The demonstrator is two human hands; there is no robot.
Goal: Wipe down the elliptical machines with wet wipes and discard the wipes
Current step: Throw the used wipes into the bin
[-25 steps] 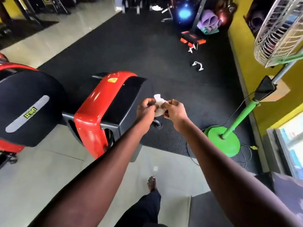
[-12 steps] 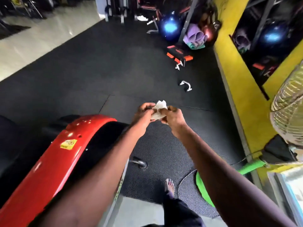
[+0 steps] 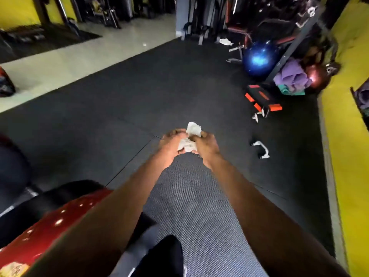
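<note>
Both hands, left hand (image 3: 172,141) and right hand (image 3: 206,143), pinch one crumpled wet wipe (image 3: 190,139) between them above the black rubber floor mat (image 3: 139,100). Red elliptical machine (image 3: 60,226) sits near left; yellow wall (image 3: 347,156) runs along the right.

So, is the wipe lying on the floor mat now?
No, both the left hand and the right hand hold the crumpled wipe above the mat.

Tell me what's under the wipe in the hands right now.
Below the wipe, gripped by left hand and right hand, lies bare dark rubber mat. Its lower folds are covered by the fingers, and no bin shows.
</note>
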